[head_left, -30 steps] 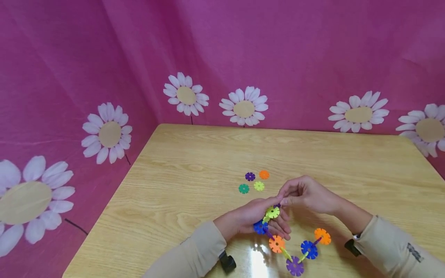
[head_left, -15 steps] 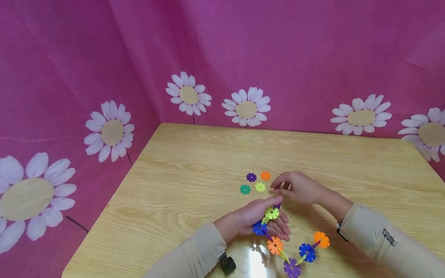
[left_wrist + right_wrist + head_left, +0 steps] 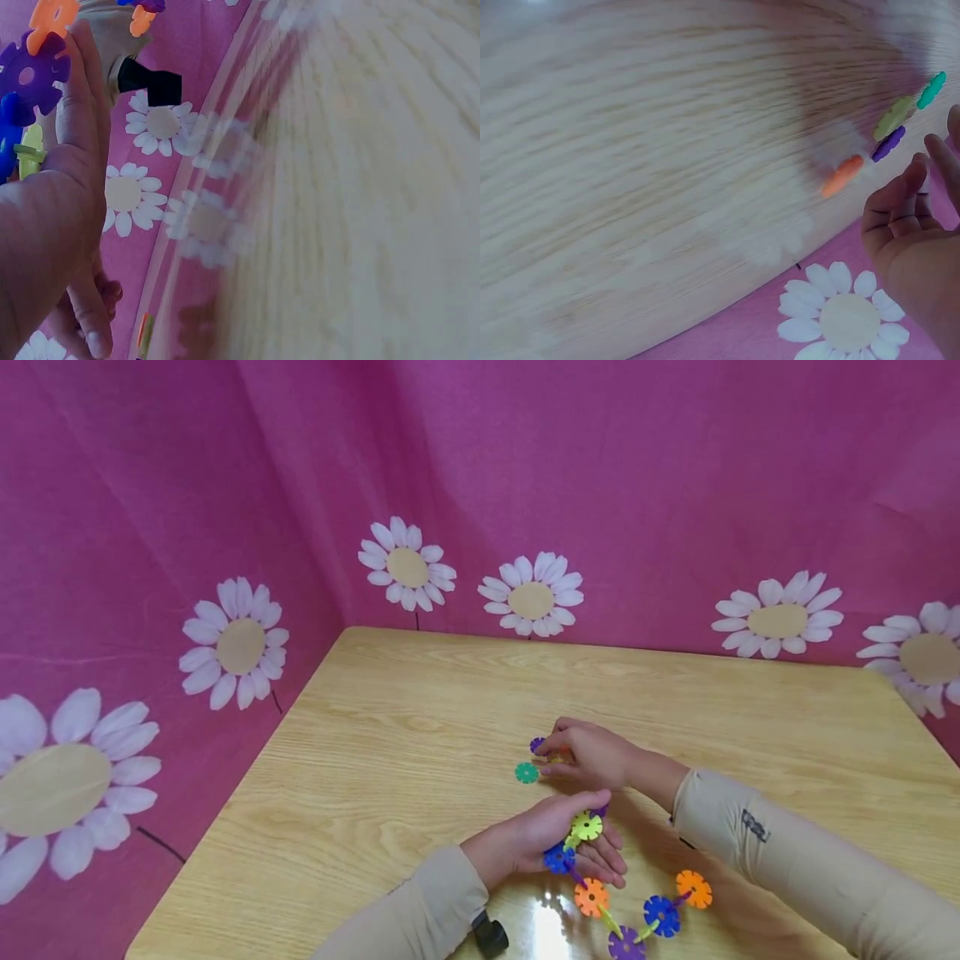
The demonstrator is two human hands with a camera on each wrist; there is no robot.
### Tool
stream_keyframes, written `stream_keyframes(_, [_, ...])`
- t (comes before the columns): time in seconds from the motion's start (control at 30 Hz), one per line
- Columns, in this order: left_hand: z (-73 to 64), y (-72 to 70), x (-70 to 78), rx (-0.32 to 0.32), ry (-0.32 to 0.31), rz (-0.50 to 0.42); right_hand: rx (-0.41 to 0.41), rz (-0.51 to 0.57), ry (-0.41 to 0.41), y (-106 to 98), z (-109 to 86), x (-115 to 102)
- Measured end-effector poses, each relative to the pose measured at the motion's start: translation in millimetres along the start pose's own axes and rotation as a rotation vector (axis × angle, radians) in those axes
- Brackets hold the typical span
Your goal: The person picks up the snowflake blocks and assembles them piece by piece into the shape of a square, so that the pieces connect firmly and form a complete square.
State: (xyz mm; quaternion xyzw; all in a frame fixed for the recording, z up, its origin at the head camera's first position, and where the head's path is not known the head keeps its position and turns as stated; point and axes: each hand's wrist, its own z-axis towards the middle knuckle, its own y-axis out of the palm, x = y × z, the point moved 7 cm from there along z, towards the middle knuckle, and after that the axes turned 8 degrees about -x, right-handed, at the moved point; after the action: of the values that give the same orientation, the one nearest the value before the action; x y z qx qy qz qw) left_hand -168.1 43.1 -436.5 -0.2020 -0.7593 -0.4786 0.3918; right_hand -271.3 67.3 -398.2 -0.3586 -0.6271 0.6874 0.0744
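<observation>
My left hand [image 3: 551, 831] lies palm up in the head view, its thumb pinching one end of a chain of notched plastic discs against the hand. From there the chain runs through a yellow disc [image 3: 587, 826], a blue disc [image 3: 558, 858], an orange disc [image 3: 592, 898] and a purple disc [image 3: 627, 943], then up to another orange disc [image 3: 693, 889]. My right hand [image 3: 596, 756] hovers over the loose discs with bent fingers, holding nothing. Loose orange [image 3: 843, 175], purple [image 3: 889, 144], yellow [image 3: 894, 118] and green [image 3: 931, 91] discs lie apart from its fingertips in the right wrist view.
A wooden table [image 3: 420, 693] carries everything. Behind it and to its left hangs a pink cloth [image 3: 637, 485] printed with white daisies. A black strap piece [image 3: 491, 935] sticks out at the left sleeve [image 3: 420, 902]. Light glares off the table near the chain.
My right hand has left the chain's end by the left thumb and moved forward and left, over the loose discs. The left hand and chain have barely moved.
</observation>
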Motion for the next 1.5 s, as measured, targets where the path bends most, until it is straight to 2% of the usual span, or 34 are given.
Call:
stream_keyframes(0.13, [-1.2,-1.5,0.2,0.002,0.002,-0.017,-0.017,0.005,-0.035,1.9,9.6,-5.3])
stream_keyframes(0.47, [-6.8,-0.3,4.3,-0.024,0.017,-0.032,-0.08,0.003,-0.008,13.4,22.1,-8.4])
stream_keyframes(0.93, [-7.6,-2.1,6.1,-0.02,0.025,-0.027,0.042,0.081,0.031,4.3,19.5,-16.5])
stream_keyframes(1.13, [-8.1,-4.8,6.6,-0.014,0.031,-0.027,0.048,0.147,0.065,-5.5,10.9,-20.0])
stream_keyframes(1.33, [-9.8,-4.5,10.3,-0.013,0.041,-0.033,0.038,0.291,0.125,-13.3,-8.0,-14.5])
stream_keyframes(1.5, [-10.2,-6.6,9.1,-0.011,0.048,-0.038,0.069,0.374,0.168,-15.8,-22.8,-8.1])
